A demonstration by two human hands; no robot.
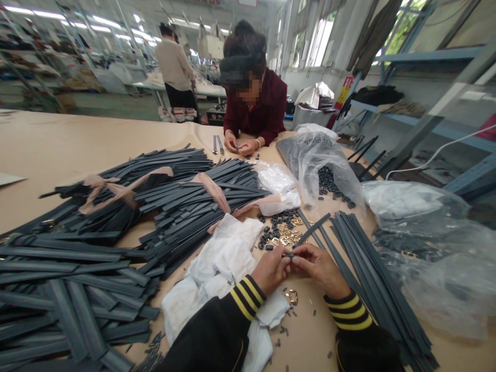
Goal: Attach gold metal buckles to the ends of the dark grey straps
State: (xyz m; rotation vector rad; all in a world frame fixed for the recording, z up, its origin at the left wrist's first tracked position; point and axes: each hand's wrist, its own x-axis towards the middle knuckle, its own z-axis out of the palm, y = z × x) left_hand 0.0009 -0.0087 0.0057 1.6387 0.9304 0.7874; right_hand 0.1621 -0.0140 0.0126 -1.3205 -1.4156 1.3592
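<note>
Both forearms reach in from the lower edge, wrists angled inward, so the left hand (271, 269) and right hand (321, 267) meet almost fingertip to fingertip over the tabletop (306, 323). Each grip is pinched nearly closed on the dark strap (313, 231); its near end sits between the fingertips, and its length slants away to the right beside the gold buckles (287, 236), though fingers partly cover the held end

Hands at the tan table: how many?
4: wearer's left hand and right hand, close together in front; co-worker's braceleted hand and other hand across the table. No others visible there.
</note>
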